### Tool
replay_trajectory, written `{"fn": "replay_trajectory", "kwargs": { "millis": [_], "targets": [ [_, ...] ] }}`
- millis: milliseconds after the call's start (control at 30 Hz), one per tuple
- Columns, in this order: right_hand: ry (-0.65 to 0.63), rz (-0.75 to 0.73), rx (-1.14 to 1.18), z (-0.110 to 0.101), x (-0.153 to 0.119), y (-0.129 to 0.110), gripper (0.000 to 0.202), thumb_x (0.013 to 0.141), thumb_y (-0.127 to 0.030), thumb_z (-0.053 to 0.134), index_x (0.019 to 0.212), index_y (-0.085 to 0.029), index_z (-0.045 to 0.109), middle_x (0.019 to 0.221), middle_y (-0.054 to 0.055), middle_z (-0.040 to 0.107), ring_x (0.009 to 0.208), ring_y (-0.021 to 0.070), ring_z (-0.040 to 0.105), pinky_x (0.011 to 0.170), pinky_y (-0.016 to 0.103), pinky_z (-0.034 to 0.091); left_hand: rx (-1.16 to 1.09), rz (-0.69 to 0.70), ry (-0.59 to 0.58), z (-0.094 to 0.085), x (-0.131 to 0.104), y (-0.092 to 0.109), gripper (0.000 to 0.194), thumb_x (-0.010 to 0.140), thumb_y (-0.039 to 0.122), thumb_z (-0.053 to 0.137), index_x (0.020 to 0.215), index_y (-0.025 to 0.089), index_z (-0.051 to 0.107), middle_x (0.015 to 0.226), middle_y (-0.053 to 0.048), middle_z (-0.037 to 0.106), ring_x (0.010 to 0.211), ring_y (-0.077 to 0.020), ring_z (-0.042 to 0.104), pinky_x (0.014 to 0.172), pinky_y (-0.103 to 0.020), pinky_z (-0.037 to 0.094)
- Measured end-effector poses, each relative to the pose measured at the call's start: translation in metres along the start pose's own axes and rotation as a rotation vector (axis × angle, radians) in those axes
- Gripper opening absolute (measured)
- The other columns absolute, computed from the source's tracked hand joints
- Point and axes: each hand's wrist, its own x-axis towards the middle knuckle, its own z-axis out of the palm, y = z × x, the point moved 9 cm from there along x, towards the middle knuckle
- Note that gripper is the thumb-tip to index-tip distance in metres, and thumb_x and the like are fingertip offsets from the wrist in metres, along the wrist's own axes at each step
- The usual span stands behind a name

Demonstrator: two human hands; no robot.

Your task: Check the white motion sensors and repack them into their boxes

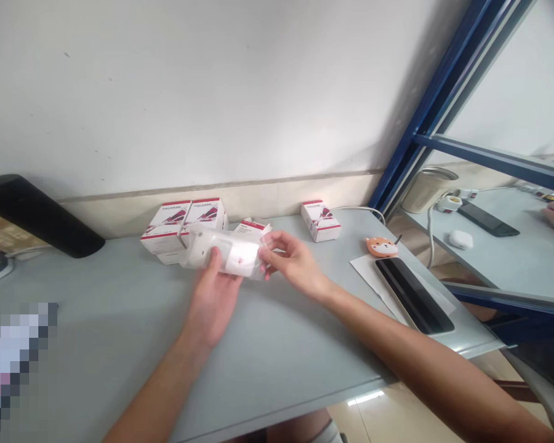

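Note:
A white device in a clear plastic bag [207, 249] is held above the desk, tilted slightly down to the right. My left hand [215, 301] grips it from below, the thumb pressed on its front. At the bag's right end, the fingers of my right hand [289, 258] pinch the plastic. Under the wrapping a white part with a small red mark shows; what exactly the device is I cannot make out. Just behind it lies a white and red carton [253, 229], partly hidden by the bag. Two more printed boxes [166, 224] stand to the left against the wall.
Another white and red box [322, 221] stands farther right by the wall. An orange animal-faced item [381, 247] and a dark-screened phone [413, 295] lie at the right. A black object [41, 215] leans at the left. Beyond the blue frame [420, 123] is another desk [530, 264].

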Motion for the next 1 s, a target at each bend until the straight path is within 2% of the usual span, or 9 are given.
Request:
{"fn": "replay_trajectory", "kwargs": {
  "millis": [67, 167, 233, 367, 433, 600, 667, 833, 1000],
  "targets": [
    [0.062, -0.014, 0.054, -0.008, 0.001, -0.005, 0.036, 0.082, -0.049, 0.086, 0.092, -0.021, 0.066, 0.087, -0.001, 0.063, 0.071, 0.0131, 0.063, 0.066, 0.031, 0.056, 0.065, 0.052, -0.026, 0.001, 0.0, 0.003, 0.066, 0.102, 0.046, 0.063, 0.163, 0.034, 0.039, 0.163, -0.01, 0.052, 0.153, -0.0329, 0.048, 0.124, -0.057, 0.046],
    [0.057, 0.07, 0.21, -0.02, 0.005, -0.007, 0.032, 0.082, -0.044, 0.087, 0.09, -0.02, 0.067, 0.08, -0.002, 0.062, 0.067, 0.0097, 0.055, 0.064, 0.026, 0.049, 0.245, 0.178, -0.047, -0.003, -0.001, 0.008, 0.105, 0.09, 0.032, 0.082, 0.167, 0.048, 0.012, 0.167, -0.01, 0.045, 0.149, -0.0317, 0.052, 0.119, -0.057, 0.049],
    [0.034, 0.143, 0.283, -0.025, 0.007, -0.005, 0.033, 0.081, -0.042, 0.089, 0.092, -0.019, 0.067, 0.076, -0.004, 0.06, 0.066, 0.0087, 0.051, 0.062, 0.024, 0.044, 0.401, 0.276, -0.087, -0.003, -0.003, 0.01, 0.11, 0.085, 0.029, 0.086, 0.165, 0.052, 0.014, 0.167, -0.01, 0.041, 0.145, -0.031, 0.057, 0.115, -0.055, 0.054],
    [0.11, 0.06, 0.179, -0.037, 0.009, -0.01, 0.036, 0.079, -0.046, 0.089, 0.088, -0.021, 0.066, 0.078, -0.003, 0.061, 0.068, 0.0103, 0.051, 0.066, 0.027, 0.043, 0.73, 0.51, 0.018, -0.01, -0.007, 0.023, 0.047, 0.094, 0.037, 0.076, 0.139, 0.034, 0.062, 0.16, -0.01, 0.041, 0.144, -0.0326, 0.055, 0.103, -0.045, 0.063],
    [0.185, -0.059, 0.032, -0.041, 0.008, -0.018, 0.037, 0.081, -0.051, 0.086, 0.086, -0.022, 0.065, 0.079, -0.003, 0.062, 0.068, 0.0112, 0.051, 0.068, 0.029, 0.043, 0.816, 0.571, 0.105, -0.016, -0.008, 0.031, 0.031, 0.094, 0.038, 0.075, 0.123, 0.03, 0.07, 0.16, -0.009, 0.04, 0.143, -0.0322, 0.055, 0.099, -0.042, 0.065],
    [0.26, -0.136, -0.115, -0.043, 0.005, -0.021, 0.039, 0.088, -0.06, 0.076, 0.095, -0.023, 0.063, 0.076, -0.004, 0.06, 0.065, 0.0119, 0.05, 0.065, 0.03, 0.041, 0.801, 0.49, -0.084, -0.011, -0.001, 0.02, 0.055, 0.088, 0.033, 0.081, 0.138, 0.034, 0.06, 0.165, -0.011, 0.036, 0.111, -0.0224, 0.072, 0.088, -0.04, 0.068],
    [0.281, -0.132, -0.113, -0.046, 0.006, -0.019, 0.042, 0.088, -0.063, 0.074, 0.095, -0.023, 0.062, 0.075, -0.004, 0.057, 0.063, 0.0116, 0.048, 0.062, 0.029, 0.039, 0.867, 0.51, -0.129, -0.008, -0.002, 0.017, 0.056, 0.09, 0.031, 0.079, 0.142, 0.035, 0.058, 0.16, -0.011, 0.045, 0.108, -0.0213, 0.071, 0.088, -0.04, 0.066],
    [0.298, -0.257, -0.228, -0.048, 0.006, -0.031, 0.042, 0.094, -0.065, 0.066, 0.092, -0.024, 0.055, 0.082, -0.002, 0.055, 0.065, 0.0129, 0.048, 0.058, 0.03, 0.038, 1.061, 0.499, -0.1, -0.007, -0.007, 0.016, 0.044, 0.096, 0.039, 0.071, 0.138, 0.029, 0.062, 0.132, -0.008, 0.066, 0.087, -0.0171, 0.065, 0.081, -0.035, 0.059],
    [0.232, -0.376, -0.527, -0.036, 0.0, -0.043, 0.03, 0.105, -0.052, 0.054, 0.094, -0.024, 0.054, 0.083, -0.001, 0.056, 0.073, 0.0152, 0.05, 0.067, 0.032, 0.04, 1.016, 0.273, -0.027, -0.016, -0.006, 0.013, 0.043, 0.103, 0.055, 0.051, 0.122, 0.022, 0.071, 0.111, -0.007, 0.074, 0.093, -0.0223, 0.067, 0.076, -0.032, 0.054]
  ]
}}
